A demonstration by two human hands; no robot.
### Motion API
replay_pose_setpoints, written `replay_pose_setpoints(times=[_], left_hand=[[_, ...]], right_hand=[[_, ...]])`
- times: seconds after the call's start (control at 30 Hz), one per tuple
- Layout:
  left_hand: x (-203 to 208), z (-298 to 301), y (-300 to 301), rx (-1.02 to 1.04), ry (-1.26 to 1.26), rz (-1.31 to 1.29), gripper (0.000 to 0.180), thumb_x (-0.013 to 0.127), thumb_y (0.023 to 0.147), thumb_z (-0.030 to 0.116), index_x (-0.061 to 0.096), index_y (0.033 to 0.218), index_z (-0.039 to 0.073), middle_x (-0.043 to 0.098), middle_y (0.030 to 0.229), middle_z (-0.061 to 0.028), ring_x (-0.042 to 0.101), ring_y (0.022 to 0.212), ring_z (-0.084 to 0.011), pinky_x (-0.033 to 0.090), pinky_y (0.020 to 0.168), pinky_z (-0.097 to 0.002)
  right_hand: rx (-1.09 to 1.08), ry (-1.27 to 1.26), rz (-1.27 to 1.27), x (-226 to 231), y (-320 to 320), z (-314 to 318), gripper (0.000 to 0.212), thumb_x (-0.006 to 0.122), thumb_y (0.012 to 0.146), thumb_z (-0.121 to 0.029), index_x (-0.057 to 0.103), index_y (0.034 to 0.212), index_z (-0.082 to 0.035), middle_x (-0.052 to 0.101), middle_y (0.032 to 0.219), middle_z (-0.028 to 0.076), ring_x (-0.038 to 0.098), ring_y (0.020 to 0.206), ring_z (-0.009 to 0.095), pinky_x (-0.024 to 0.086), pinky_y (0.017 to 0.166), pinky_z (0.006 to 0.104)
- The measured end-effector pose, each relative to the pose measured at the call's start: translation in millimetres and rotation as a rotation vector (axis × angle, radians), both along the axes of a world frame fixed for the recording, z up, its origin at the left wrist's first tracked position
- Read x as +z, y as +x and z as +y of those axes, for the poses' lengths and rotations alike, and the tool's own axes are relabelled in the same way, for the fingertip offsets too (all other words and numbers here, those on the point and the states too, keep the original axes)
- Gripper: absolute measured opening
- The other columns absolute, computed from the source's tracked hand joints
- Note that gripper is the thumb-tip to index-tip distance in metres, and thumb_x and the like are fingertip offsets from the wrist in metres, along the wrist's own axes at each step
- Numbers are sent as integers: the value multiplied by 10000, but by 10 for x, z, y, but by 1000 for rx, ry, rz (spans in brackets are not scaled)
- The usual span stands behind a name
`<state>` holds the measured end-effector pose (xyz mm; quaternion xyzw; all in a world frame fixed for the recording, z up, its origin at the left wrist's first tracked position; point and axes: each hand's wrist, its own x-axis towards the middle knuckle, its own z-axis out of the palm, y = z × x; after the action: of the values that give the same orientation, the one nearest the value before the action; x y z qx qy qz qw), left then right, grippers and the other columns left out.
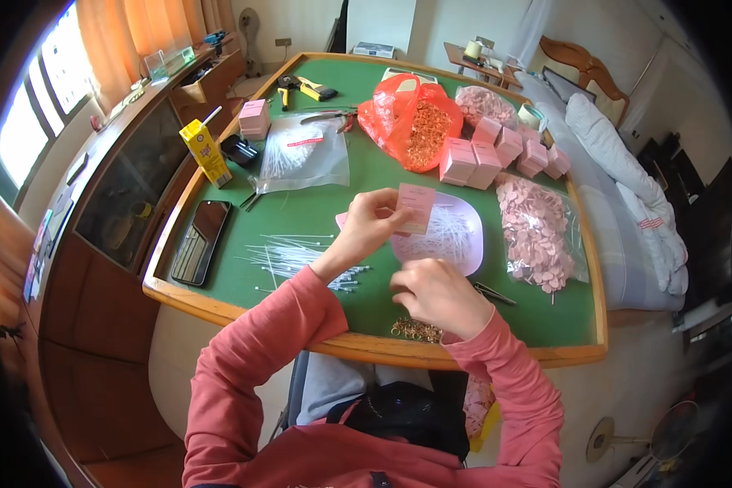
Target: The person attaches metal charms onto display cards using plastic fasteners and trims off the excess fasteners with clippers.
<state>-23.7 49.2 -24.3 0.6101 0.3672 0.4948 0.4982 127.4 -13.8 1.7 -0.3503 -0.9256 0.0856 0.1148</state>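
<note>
My left hand (368, 228) is raised over the middle of the table, thumb and fingers pinching a pink card (416, 206) by its left side. Below and to the right, my right hand (441, 294) is curled closed; anything between its fingers is hidden. A lilac tray (477, 241) with thin white plastic strands lies just beyond that hand. More white strands with small heads (301, 259) are spread beneath my left forearm. Small gold metal pieces (416, 328) form a pile at the near edge, under my right hand. Tweezers (494, 294) rest to its right.
Right of the tray sits a clear bag of pink pieces (537, 228). Behind are stacks of pink cards (470, 161) and a red bag (386, 114) of small orange-gold pieces. A phone (201, 242), a yellow drink carton (205, 153) and a bag of white strands (305, 154) occupy the left side.
</note>
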Motion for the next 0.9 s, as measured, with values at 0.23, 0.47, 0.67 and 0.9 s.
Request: replay_pose_setpoints(times=[0.23, 0.47, 0.67, 0.9], left_hand=[[61, -47, 82, 8, 14, -22, 262, 604, 811, 53, 543, 1040, -58, 619, 856, -83, 604, 817, -131, 507, 702, -261], [108, -107, 91, 75, 59, -13, 299, 568, 795, -3, 538, 1092, 7, 618, 819, -83, 617, 784, -128, 509, 660, -250], [114, -33, -22, -50, 220, 232, 174, 497, 820, 65, 619, 866, -51, 651, 840, -91, 603, 773, -129, 482, 707, -266], [19, -82, 56, -192, 102, 193, 267, 597, 829, 239, 652, 880, -17, 637, 723, -71, 559, 667, -104, 456, 617, -264]], right_hand=[[-100, 183, 85, -467, -364, 97, 121, 549, 717, -19, 551, 832, 20, 568, 747, 186, 588, 580, 323, 481, 489, 385], [-116, 148, -3, -351, -353, 66, 145, 528, 683, 17, 545, 827, 21, 562, 727, 202, 586, 563, 328, 484, 489, 388], [-119, 311, 10, 183, 197, 38, 28, 531, 746, -27, 531, 758, -1, 558, 674, 138, 611, 614, 271, 502, 540, 347], [-292, 238, 565, 444, 601, 214, 70, 606, 716, 24, 603, 783, 5, 593, 686, 87, 601, 585, 175, 479, 534, 265]])
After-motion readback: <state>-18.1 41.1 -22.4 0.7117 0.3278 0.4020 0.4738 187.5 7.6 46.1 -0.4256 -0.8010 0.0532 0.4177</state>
